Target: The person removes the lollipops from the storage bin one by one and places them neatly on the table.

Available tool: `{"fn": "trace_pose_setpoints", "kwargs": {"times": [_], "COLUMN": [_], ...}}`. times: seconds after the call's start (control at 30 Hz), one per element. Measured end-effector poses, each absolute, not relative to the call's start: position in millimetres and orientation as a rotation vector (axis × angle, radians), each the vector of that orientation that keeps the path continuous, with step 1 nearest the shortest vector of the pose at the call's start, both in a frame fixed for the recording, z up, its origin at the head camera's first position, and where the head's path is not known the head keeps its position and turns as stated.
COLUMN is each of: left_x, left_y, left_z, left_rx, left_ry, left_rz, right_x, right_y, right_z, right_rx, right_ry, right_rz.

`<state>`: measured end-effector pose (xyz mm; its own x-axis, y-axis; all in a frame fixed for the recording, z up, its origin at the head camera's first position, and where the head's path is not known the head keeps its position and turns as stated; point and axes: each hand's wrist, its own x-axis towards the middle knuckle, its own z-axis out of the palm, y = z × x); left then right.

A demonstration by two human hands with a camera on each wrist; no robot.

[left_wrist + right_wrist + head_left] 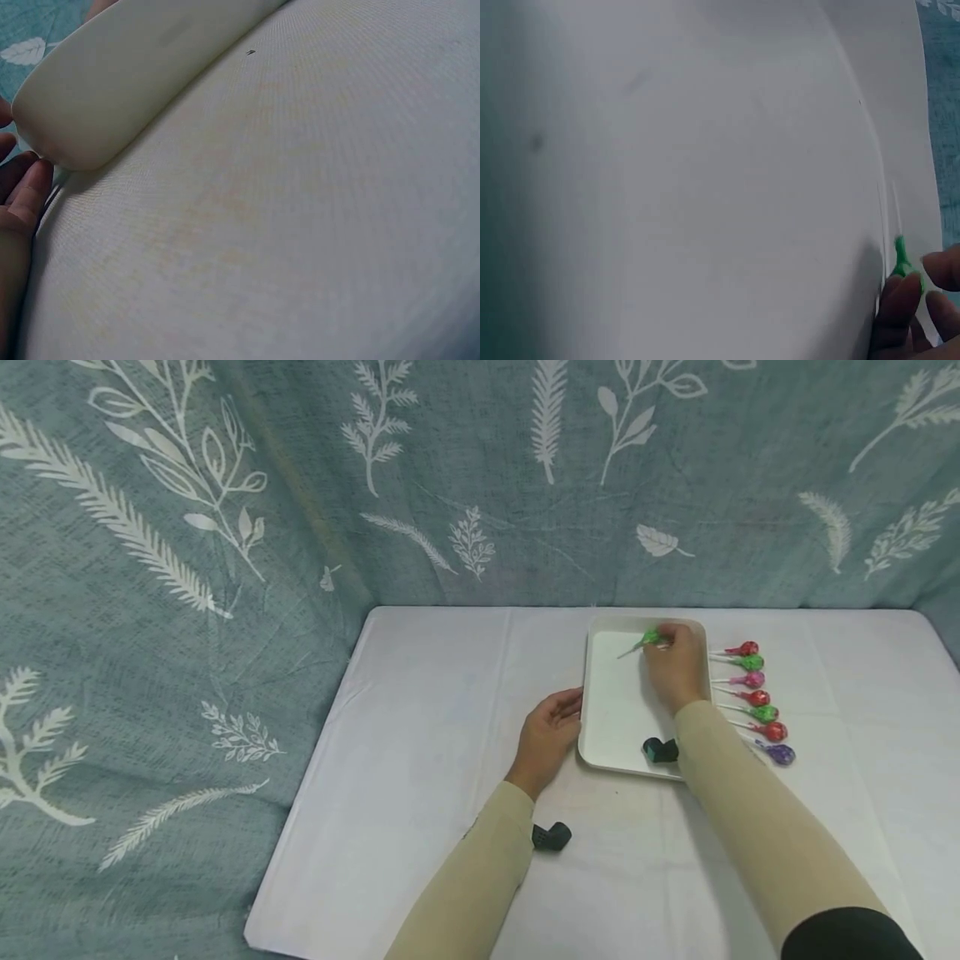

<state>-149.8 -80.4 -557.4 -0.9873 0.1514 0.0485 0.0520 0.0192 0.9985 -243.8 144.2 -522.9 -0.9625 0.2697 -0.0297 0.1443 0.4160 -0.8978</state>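
Note:
A white rectangular tray (pixel 618 727) lies on the table. Over its far end, my right hand (pixel 675 664) pinches a green-wrapped lollipop (pixel 649 637) by the head, its white stick pointing left. The right wrist view shows the green wrapper (pixel 900 259) between thumb and fingers. My left hand (pixel 546 735) rests against the tray's left side, fingers extended along the edge. In the left wrist view, those fingers (pixel 34 187) touch the tray's outer wall (pixel 112 97) near a corner.
Right of the tray, several wrapped lollipops (pixel 753 697) in red, green, pink and purple lie in a column, sticks pointing left toward the tray. A white cloth (pixel 435 735) covers the table. Teal curtain (pixel 487 460) with white leaf prints hangs behind and to the left.

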Motion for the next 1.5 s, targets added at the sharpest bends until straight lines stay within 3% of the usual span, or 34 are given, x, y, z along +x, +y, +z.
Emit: {"fn": "trace_pose_setpoints", "kwargs": {"times": [0.5,1.5], "left_x": [-151.7,-147.7], "left_y": [-82.5,-79.8], "left_z": [-557.1,-555.8], "left_rx": [0.234,0.222], "left_ry": [2.180,2.177], "left_rz": [2.183,2.174], "right_x": [-249.8,-246.4], "right_y": [143.5,145.5], "right_z": [-528.2,-532.5], "right_rx": [-0.234,-0.241], "right_ry": [-2.643,-2.748], "right_rz": [1.494,1.436]}}
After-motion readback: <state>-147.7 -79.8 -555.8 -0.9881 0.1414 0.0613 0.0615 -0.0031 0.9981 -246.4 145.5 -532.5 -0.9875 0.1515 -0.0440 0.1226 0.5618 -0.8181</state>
